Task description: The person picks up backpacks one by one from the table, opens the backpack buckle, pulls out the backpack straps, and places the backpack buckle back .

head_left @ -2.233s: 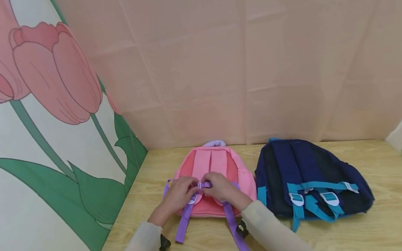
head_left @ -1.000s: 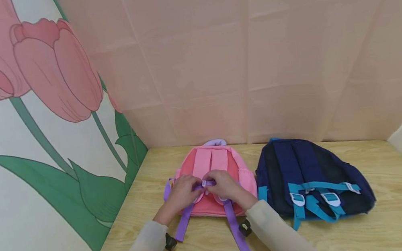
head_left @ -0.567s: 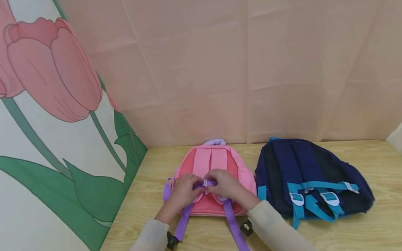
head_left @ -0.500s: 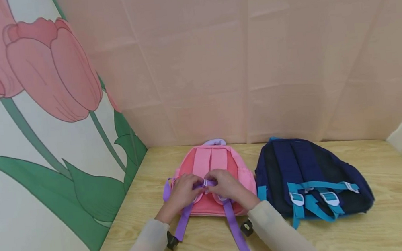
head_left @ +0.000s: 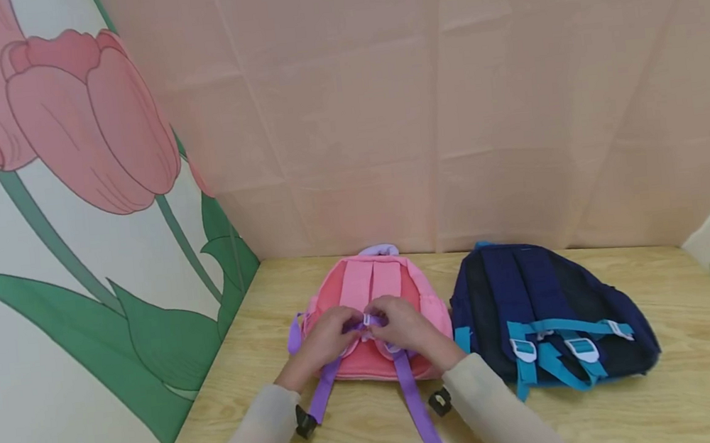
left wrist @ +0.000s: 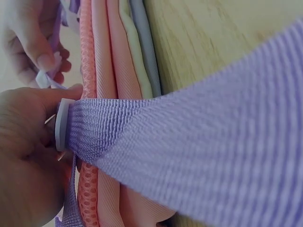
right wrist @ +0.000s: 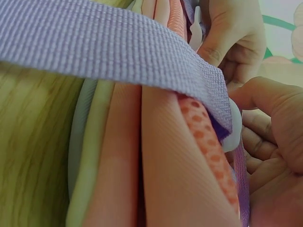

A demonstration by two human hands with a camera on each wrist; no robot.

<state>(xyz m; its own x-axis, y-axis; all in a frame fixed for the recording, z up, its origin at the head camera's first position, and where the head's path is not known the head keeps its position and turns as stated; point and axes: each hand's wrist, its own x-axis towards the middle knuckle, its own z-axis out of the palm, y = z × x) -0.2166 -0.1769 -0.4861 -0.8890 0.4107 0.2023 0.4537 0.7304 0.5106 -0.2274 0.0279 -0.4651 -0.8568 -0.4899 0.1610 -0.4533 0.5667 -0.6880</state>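
Observation:
A pink backpack (head_left: 377,283) lies on the table, its back panel and purple webbing straps (head_left: 415,405) facing up. Over its middle, my left hand (head_left: 328,338) pinches a purple chest strap. Opposite, my right hand (head_left: 403,324) pinches the same strap beside a small white buckle (head_left: 367,319). In the left wrist view, the right fingertips hold a small white clip (left wrist: 43,79). A white strap adjuster (left wrist: 61,124) with wide purple webbing (left wrist: 113,125) crosses in front of the left hand; another white adjuster (right wrist: 233,125) lies near my right hand.
Right of the pink bag lies a dark blue backpack (head_left: 528,283) with teal straps (head_left: 573,325). Behind both rises a pinkish cloth backdrop (head_left: 449,134); a tulip-painted wall (head_left: 76,262) stands left. The table (head_left: 696,360) is wood-grained. Black wrist devices (head_left: 439,401) hang below the sleeves.
Both hands have shifted slightly right. The white buckle, earlier at the left fingertips, now sits by the right fingertips. The backpacks have stayed in place.

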